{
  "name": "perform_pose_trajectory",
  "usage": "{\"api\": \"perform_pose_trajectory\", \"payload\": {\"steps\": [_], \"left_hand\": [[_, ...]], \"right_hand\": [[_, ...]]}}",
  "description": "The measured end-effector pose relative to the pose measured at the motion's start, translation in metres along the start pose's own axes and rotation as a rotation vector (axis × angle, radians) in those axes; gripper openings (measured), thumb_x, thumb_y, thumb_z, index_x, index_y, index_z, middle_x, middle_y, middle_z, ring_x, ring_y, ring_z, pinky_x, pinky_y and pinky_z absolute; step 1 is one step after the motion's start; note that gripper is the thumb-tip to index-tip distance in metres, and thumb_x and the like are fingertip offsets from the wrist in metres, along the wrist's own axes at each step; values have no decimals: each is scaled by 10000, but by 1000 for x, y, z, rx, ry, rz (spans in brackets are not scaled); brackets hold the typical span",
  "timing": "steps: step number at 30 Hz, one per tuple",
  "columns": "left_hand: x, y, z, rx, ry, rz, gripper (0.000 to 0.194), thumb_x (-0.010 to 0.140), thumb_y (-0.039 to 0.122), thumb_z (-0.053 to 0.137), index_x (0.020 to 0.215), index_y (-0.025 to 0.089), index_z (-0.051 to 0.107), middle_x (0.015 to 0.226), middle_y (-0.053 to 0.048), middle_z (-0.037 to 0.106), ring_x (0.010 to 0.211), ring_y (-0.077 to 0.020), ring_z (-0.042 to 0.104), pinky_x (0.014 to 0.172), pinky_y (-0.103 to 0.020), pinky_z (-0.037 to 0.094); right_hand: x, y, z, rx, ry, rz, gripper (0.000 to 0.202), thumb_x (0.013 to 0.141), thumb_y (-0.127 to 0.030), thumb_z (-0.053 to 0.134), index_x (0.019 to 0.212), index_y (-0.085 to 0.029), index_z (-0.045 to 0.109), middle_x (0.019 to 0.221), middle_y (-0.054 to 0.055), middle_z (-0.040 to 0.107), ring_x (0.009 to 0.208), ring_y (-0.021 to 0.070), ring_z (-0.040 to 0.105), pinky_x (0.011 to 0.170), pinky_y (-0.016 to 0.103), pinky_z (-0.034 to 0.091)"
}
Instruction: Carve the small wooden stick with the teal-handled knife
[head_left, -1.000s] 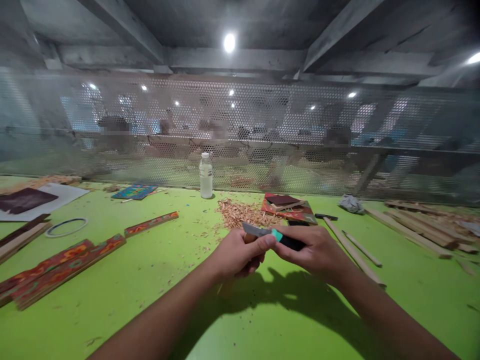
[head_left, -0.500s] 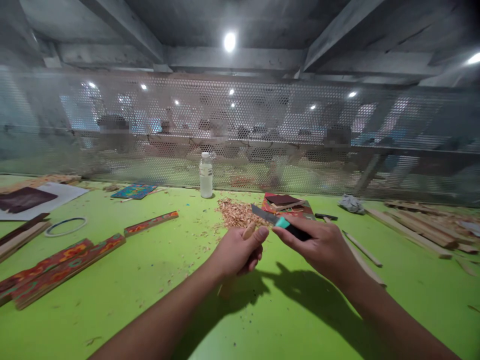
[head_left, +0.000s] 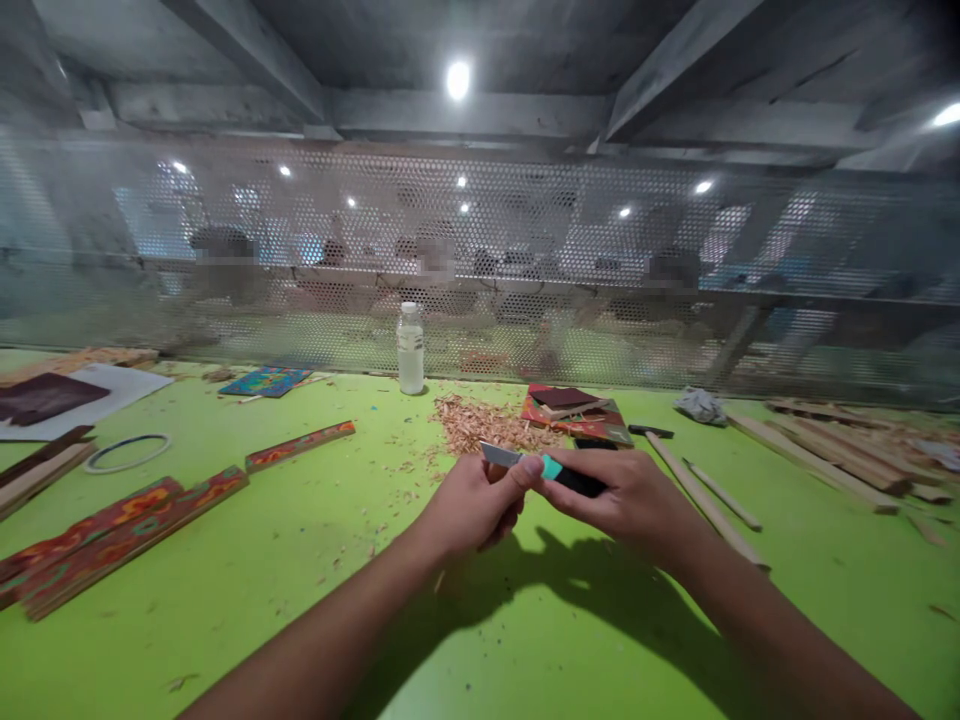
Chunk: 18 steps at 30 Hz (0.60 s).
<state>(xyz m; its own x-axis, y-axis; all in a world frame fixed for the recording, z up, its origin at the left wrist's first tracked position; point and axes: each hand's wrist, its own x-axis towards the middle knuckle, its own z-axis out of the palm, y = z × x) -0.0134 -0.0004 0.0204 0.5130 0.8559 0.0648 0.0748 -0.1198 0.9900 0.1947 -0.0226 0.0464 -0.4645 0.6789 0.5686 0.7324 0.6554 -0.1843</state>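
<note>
My left hand [head_left: 476, 505] is closed around a small piece of wood [head_left: 495, 470], mostly hidden by the fingers. My right hand [head_left: 630, 495] grips a utility knife [head_left: 574, 478] with a black and teal handle. Its blade points left and lies over the top of the wood, with my left thumb against the knife near the teal part. Both hands are close together above the green table [head_left: 300, 560]. Just beyond them lies a heap of wood shavings [head_left: 480, 420].
A water bottle [head_left: 410, 350] stands before a perforated screen [head_left: 525, 290]. Painted wood strips [head_left: 142, 530] and a tape ring [head_left: 127, 453] lie left. A hammer [head_left: 697, 490], crumpled paper [head_left: 701, 406] and wood strips [head_left: 832, 460] lie right. Blurred people are behind the screen.
My right hand has moved left and slightly down with the knife. The blade, earlier raised above and right of the wood, now lies over it. My left hand has barely moved.
</note>
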Motion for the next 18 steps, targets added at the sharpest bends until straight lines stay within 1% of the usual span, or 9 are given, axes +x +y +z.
{"api": "perform_pose_trajectory", "payload": {"steps": [4,7,9,11,14,18], "left_hand": [[0,0,1,17,34,-19,711,848,836,518,516,208,496,399,41,462,314,-67,363,353,-232,270],[-1,1,2,-1,59,-47,710,857,854,469,543,217,506,385,45,459,285,-72,341,331,-237,265],[0,1,2,-14,78,-60,704,858,858,459,557,223,500,386,49,459,278,-71,328,323,-237,260],[1,0,1,-18,90,-62,699,845,854,496,539,224,481,387,50,453,279,-67,324,320,-238,253],[2,-1,0,-25,73,-46,674,813,836,576,544,228,461,408,52,460,296,-66,339,323,-239,252],[2,0,-1,-36,12,1,648,787,825,622,587,235,442,427,71,442,330,-68,357,351,-232,270]], "right_hand": [[-3,0,4,-26,39,27,242,966,-415,618,984,-241,785,777,31,772,634,183,682,582,277,471],[-4,0,5,-46,99,82,300,982,-457,606,1064,-224,776,840,51,792,666,205,703,604,295,487],[-3,0,2,-60,146,124,341,990,-483,597,1062,-201,776,862,64,798,671,210,707,615,299,492],[-3,0,-2,-68,172,151,349,992,-489,599,1015,-192,781,855,64,799,667,206,706,612,291,489],[-1,0,-7,-54,137,135,308,995,-458,610,1004,-204,783,841,41,797,665,184,698,607,264,479],[1,2,-5,-3,7,41,270,983,-439,624,957,-218,777,718,-1,747,577,142,634,549,242,435]]}}
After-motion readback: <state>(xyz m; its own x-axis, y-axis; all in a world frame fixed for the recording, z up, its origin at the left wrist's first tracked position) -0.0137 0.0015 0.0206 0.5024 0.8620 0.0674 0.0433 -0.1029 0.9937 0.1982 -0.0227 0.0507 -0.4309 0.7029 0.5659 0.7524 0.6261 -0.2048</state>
